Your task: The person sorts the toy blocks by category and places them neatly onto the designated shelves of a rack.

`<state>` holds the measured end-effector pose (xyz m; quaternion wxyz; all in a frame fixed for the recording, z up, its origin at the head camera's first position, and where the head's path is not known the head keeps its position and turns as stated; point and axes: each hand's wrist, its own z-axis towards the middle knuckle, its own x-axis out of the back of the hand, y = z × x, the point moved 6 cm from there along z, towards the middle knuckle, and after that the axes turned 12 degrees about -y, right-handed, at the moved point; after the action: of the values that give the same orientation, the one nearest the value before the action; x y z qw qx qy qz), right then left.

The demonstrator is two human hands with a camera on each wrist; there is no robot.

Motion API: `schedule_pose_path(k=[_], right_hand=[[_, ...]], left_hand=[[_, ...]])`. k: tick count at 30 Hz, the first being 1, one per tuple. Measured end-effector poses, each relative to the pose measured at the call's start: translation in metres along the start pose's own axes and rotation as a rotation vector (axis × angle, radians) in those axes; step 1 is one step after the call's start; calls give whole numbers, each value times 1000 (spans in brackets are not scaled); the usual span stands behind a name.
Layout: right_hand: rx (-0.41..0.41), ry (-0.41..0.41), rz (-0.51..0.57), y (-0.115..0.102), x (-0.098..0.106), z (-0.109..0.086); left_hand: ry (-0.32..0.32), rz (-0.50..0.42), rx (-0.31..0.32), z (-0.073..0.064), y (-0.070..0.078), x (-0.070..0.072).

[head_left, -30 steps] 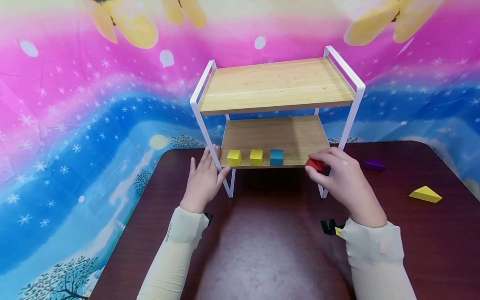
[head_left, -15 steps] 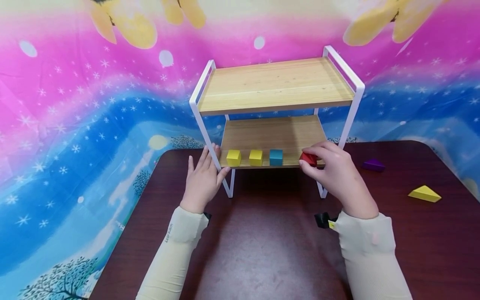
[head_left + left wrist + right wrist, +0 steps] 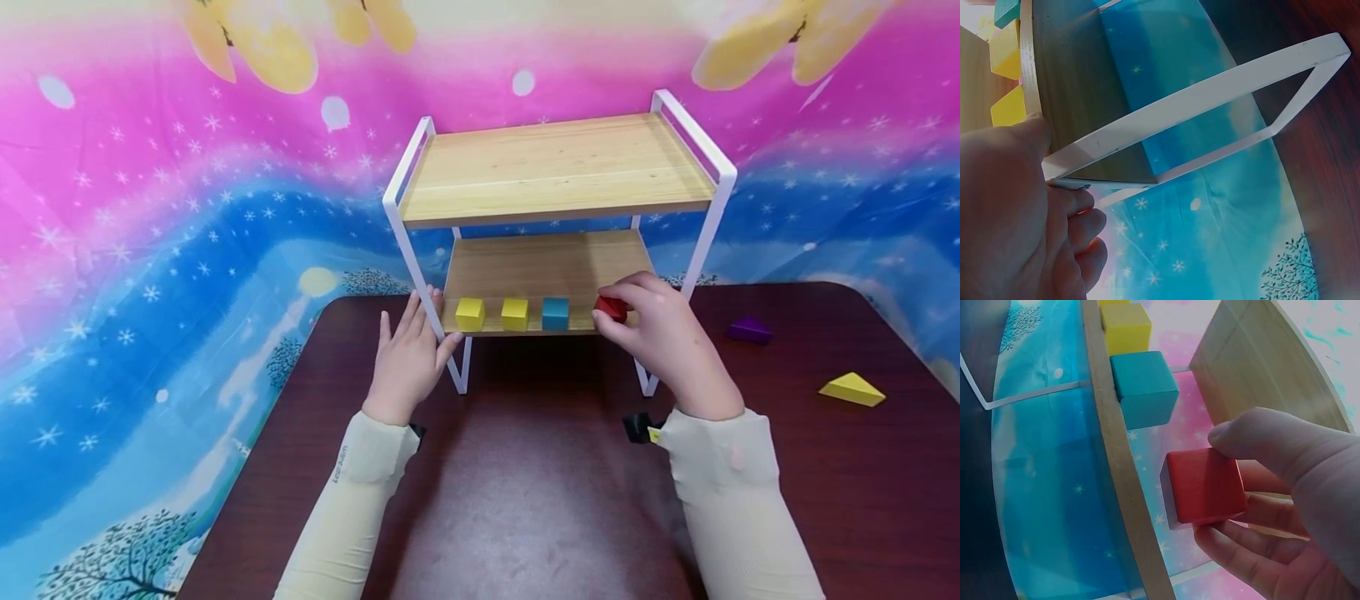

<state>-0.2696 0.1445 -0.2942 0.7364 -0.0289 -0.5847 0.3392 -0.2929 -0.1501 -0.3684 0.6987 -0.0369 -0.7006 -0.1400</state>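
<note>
In the head view my right hand [image 3: 660, 340] pinches a red cube [image 3: 611, 309] between thumb and fingers, at the right front of the lower board [image 3: 545, 268] of a two-tier shelf. Thumb and fingers lie on opposite sides of the red cube [image 3: 1205, 485] in the right wrist view. To its left, a teal cube [image 3: 555, 314] and two yellow cubes [image 3: 514, 315] stand in a row along the front edge, with gaps between them. My left hand [image 3: 405, 364] holds the shelf's left side, thumb at the front corner and fingers outside the white post [image 3: 411, 267].
The upper board [image 3: 551, 167] overhangs the lower one. Right of the shelf, a purple triangular block [image 3: 749, 330] and a yellow triangular block [image 3: 852, 389] lie on the dark table [image 3: 517, 483]. A printed cloth [image 3: 202, 200] hangs behind.
My right hand has moved left along the front edge with the red cube, bringing it closer to the teal cube. My left hand stays at the shelf's left side.
</note>
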Motion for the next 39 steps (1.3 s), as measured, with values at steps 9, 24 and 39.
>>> schedule_pose_path(k=[9,24,39], right_hand=[[-2,-41,7,1,-4,9],[-25,-79,-16,5,-8,13],[-33,-62,-3,7,-9,10]], left_hand=[[-1,-17,3,0,0,-1],[25,-23,-6,1,-1,-2],[22,-27,-10,1,-1,-2]])
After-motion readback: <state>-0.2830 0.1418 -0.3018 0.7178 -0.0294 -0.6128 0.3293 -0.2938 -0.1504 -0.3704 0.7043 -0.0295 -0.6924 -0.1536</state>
